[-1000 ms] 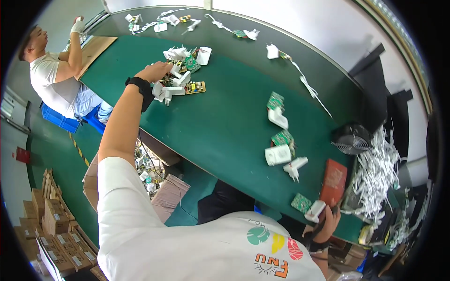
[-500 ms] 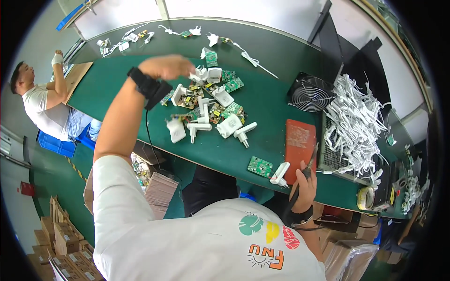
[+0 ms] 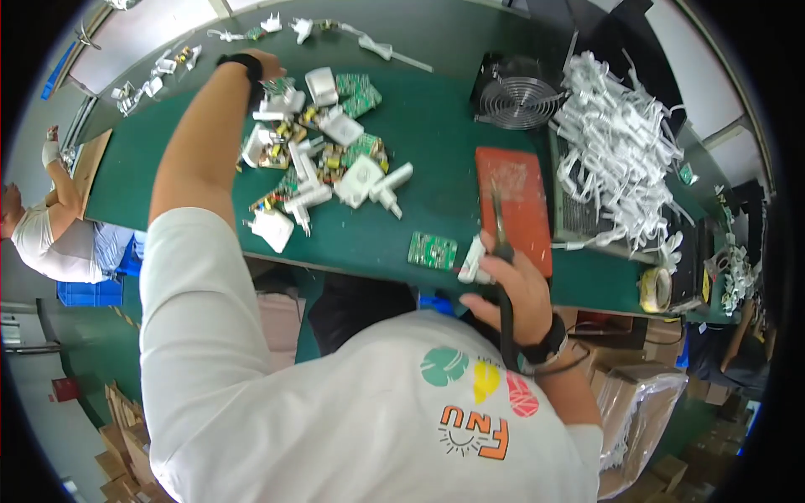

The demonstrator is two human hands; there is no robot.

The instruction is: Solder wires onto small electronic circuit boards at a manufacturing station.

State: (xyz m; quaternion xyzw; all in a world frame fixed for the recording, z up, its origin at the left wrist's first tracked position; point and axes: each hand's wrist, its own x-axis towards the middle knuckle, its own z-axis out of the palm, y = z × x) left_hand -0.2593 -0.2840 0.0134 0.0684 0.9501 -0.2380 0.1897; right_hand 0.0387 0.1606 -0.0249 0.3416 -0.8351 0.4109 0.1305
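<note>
My right hand [image 3: 527,295] is closed around a soldering iron [image 3: 499,222], whose metal tip points away over an orange-red mat [image 3: 527,201]. A white plug housing [image 3: 473,260] lies by its fingers, beside a green circuit board [image 3: 432,250]. Stretched out far to the left, my left hand [image 3: 267,64] is at the back edge of a pile of white adapter housings [image 3: 359,181] and circuit boards with yellow parts [image 3: 289,132]. Its fingers are mostly out of sight, so I cannot make out what they touch. A black band circles each wrist.
A round fan [image 3: 518,102] stands behind the mat. Right of it, a heap of white cables [image 3: 616,159] fills a mesh tray. A tape roll [image 3: 656,289] sits at the front right edge. Along the back lie several opened adapters [image 3: 306,30]. Another person [image 3: 67,218] sits at the far left.
My left hand has reached farther to the far left edge of the pile. My right hand with the soldering iron has come over the white plug housing. The whole view has shifted.
</note>
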